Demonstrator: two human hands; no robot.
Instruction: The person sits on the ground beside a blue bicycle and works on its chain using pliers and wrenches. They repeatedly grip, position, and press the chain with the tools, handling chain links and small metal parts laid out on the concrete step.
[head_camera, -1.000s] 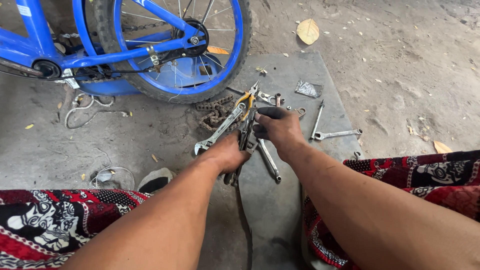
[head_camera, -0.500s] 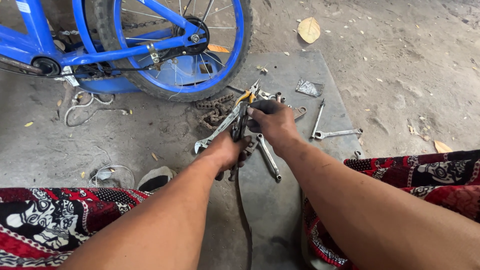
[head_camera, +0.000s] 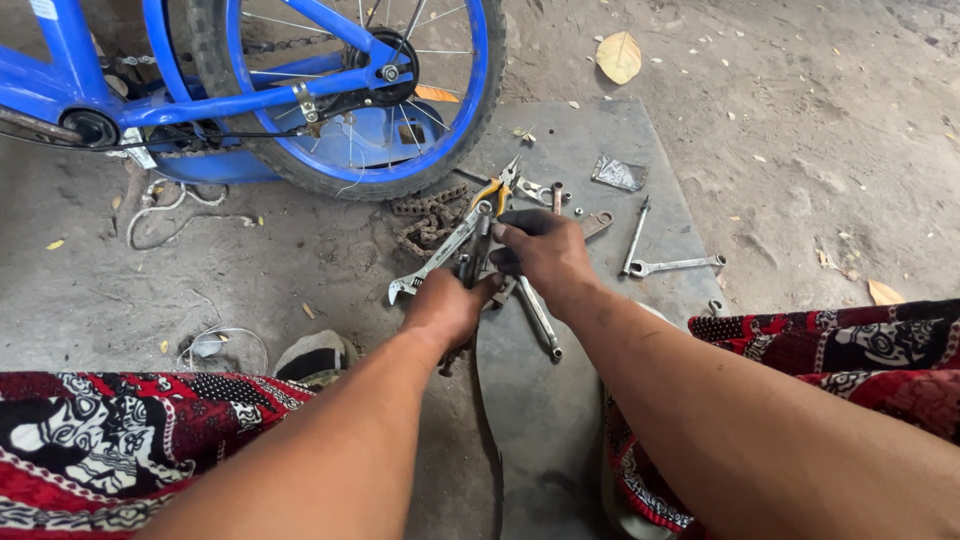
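Observation:
My left hand (head_camera: 445, 312) is closed around a dark metal tool (head_camera: 472, 262) in a pile of tools on a grey mat (head_camera: 560, 420). The greasy fingers of my right hand (head_camera: 548, 256) pinch the same dark tool from the right. An adjustable wrench (head_camera: 428, 268) sticks out to the left of the hands. A long spanner (head_camera: 541, 322) lies under my right wrist. Yellow-handled pliers (head_camera: 496, 189) and a rusty chain (head_camera: 425, 222) lie just beyond the hands. A dark strap (head_camera: 484, 410) trails toward me from under my left hand.
A blue bicycle (head_camera: 250, 100) lies at the top left, its rear wheel (head_camera: 440, 150) touching the mat. Two spanners (head_camera: 672, 266) rest on the mat's right side, with a small plastic bag (head_camera: 618, 174) behind them. My knees in red patterned cloth (head_camera: 120, 440) frame the bottom.
Both hands stay on the tool pile and have shifted only slightly to the left. My right fingers have closed in on the dark tool.

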